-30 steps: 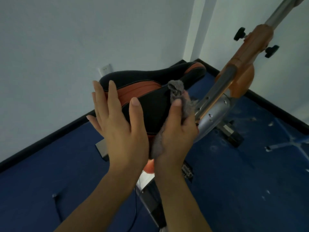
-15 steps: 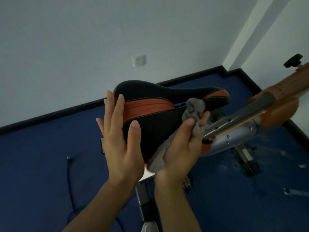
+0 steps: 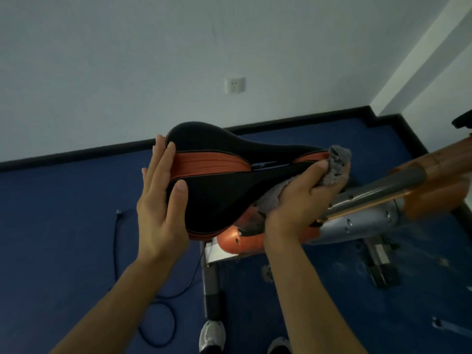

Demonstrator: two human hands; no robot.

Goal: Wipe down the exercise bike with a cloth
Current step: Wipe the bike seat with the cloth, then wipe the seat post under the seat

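Saddle sits mid-view on the bike's post, black with an orange stripe, nose pointing right. Right hand clutches a grey cloth bunched at the nose — fingers curled round it, likely to rub the narrow end. Left hand lies flat with straight fingers against the wide rear, probably steadying it. Frame runs off right, over blue floor.
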